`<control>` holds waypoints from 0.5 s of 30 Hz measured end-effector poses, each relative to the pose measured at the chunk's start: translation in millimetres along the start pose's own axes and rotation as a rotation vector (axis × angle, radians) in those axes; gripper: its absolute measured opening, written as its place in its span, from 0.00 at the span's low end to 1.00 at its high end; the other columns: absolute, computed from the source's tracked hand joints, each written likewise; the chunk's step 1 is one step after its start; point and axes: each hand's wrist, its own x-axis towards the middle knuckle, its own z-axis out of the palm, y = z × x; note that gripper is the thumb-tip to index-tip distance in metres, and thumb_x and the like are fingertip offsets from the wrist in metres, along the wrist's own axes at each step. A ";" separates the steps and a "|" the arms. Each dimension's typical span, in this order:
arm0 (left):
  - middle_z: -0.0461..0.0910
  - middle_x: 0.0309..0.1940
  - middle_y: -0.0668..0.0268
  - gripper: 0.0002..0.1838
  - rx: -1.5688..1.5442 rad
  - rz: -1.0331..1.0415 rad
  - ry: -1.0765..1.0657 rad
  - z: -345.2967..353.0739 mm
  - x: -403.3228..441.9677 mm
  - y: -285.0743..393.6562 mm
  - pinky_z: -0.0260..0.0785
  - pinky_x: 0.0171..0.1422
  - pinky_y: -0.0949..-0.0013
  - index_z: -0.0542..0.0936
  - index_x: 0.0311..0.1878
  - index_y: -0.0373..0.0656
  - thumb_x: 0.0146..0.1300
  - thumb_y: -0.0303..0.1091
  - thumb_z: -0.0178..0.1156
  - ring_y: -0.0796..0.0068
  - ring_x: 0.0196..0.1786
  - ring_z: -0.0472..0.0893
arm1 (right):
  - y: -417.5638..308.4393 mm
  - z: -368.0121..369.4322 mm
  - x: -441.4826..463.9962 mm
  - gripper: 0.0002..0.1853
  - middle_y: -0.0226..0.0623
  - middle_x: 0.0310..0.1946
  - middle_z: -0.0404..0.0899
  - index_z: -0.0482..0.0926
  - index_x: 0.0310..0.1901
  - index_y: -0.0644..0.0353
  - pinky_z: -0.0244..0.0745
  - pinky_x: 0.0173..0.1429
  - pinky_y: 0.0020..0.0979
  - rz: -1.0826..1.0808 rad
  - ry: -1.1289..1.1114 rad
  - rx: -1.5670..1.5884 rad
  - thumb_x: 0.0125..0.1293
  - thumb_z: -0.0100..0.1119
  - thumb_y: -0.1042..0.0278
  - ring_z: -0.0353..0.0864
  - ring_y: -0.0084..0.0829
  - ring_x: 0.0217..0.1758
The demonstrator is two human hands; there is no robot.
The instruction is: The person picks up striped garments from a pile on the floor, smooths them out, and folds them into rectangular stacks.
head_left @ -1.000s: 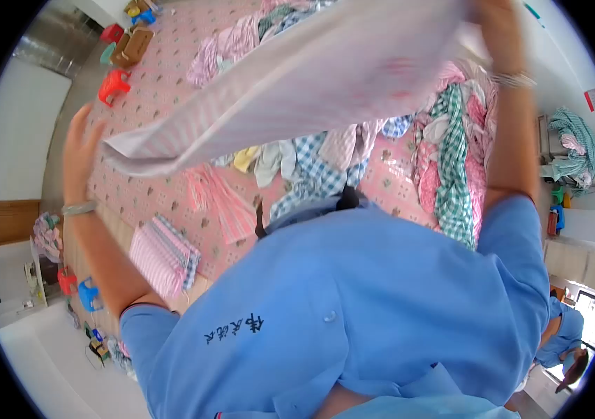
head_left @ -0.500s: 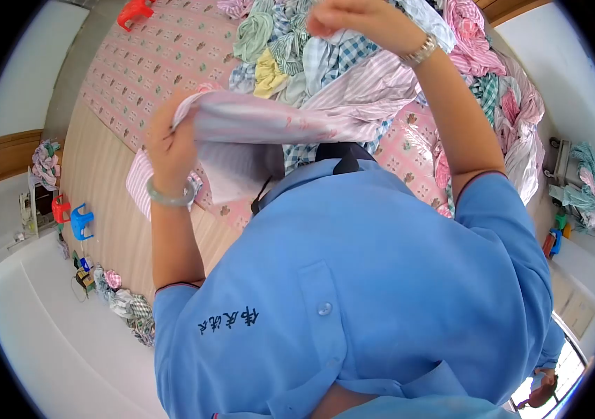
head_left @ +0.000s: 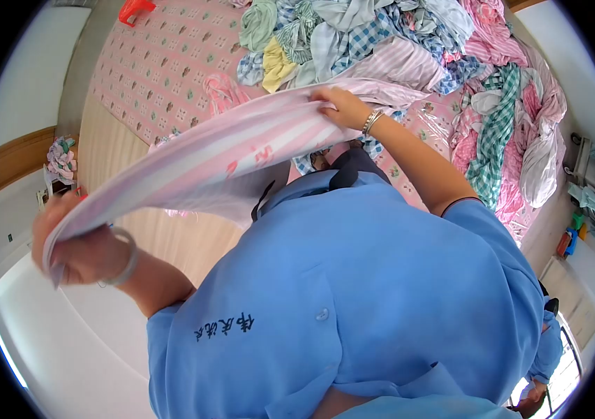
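Observation:
A pink-and-white striped cloth (head_left: 192,167) with red printed marks stretches between my hands, slanting in front of my body. My left hand (head_left: 84,241), wearing a pale bangle and somewhat blurred, is closed on the cloth's end far out to the left. The cloth's upper edge is pinched in my right hand (head_left: 343,108), which has a metal band at the wrist. Beyond my right hand the same kind of striped fabric runs on to the pile; where it ends I cannot tell. Parts of my fingers are hidden by the folds.
A heap of crumpled checked, striped and plain cloths (head_left: 353,35) lies ahead on a pink patterned covering (head_left: 165,63). More fabric, including a green checked cloth (head_left: 496,133), lies to the right. A red stool (head_left: 133,10) stands at far left. Another person (head_left: 548,349) is behind me, lower right.
My left hand has swung outward to the left and nearer my body, drawing the cloth out long. My right hand has come down from above the heap and taken hold of the cloth's edge.

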 end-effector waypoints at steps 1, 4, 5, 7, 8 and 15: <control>0.70 0.15 0.55 0.26 0.058 0.025 0.041 -5.2 6.7 -0.9 0.58 0.18 0.78 0.69 0.24 0.30 0.61 0.49 0.45 0.72 0.17 0.69 | 16.1 4.1 -6.4 0.11 0.42 0.36 0.74 0.71 0.39 0.57 0.66 0.46 0.34 0.004 0.004 0.005 0.52 0.50 0.71 0.72 0.39 0.41; 0.66 0.13 0.56 0.24 -0.038 -0.008 0.247 -21.8 18.1 2.9 0.49 0.15 0.77 0.69 0.23 0.31 0.62 0.46 0.44 0.73 0.14 0.63 | 84.1 12.8 -36.0 0.09 0.42 0.31 0.76 0.75 0.33 0.57 0.67 0.43 0.36 0.157 0.023 -0.140 0.47 0.52 0.72 0.74 0.41 0.37; 0.57 0.12 0.69 0.16 0.106 -0.024 0.199 -11.3 23.9 20.9 0.43 0.18 0.73 0.66 0.21 0.40 0.61 0.38 0.41 0.80 0.17 0.56 | 112.2 17.0 -47.4 0.09 0.42 0.29 0.76 0.76 0.32 0.56 0.67 0.43 0.37 0.226 0.073 -0.194 0.46 0.52 0.72 0.74 0.40 0.35; 0.59 0.12 0.69 0.16 0.120 -0.022 0.257 -16.0 32.6 33.1 0.43 0.19 0.74 0.66 0.21 0.39 0.61 0.38 0.44 0.80 0.16 0.56 | 143.5 6.5 -59.3 0.11 0.39 0.31 0.76 0.77 0.35 0.50 0.67 0.44 0.37 0.393 0.066 -0.312 0.47 0.53 0.69 0.74 0.39 0.38; 0.59 0.12 0.70 0.16 0.024 0.016 0.234 -22.0 35.3 32.6 0.43 0.19 0.76 0.67 0.23 0.37 0.61 0.38 0.44 0.80 0.16 0.55 | 153.6 -0.3 -62.1 0.11 0.39 0.31 0.76 0.77 0.35 0.50 0.67 0.44 0.37 0.394 0.061 -0.312 0.47 0.53 0.69 0.74 0.39 0.38; 0.68 0.12 0.57 0.16 -0.058 0.081 0.026 -82.5 58.8 37.3 0.60 0.13 0.76 0.71 0.22 0.30 0.59 0.33 0.46 0.71 0.12 0.67 | 165.7 -27.2 -44.4 0.13 0.29 0.41 0.69 0.78 0.36 0.43 0.66 0.47 0.38 0.792 0.209 -0.575 0.44 0.58 0.68 0.67 0.35 0.48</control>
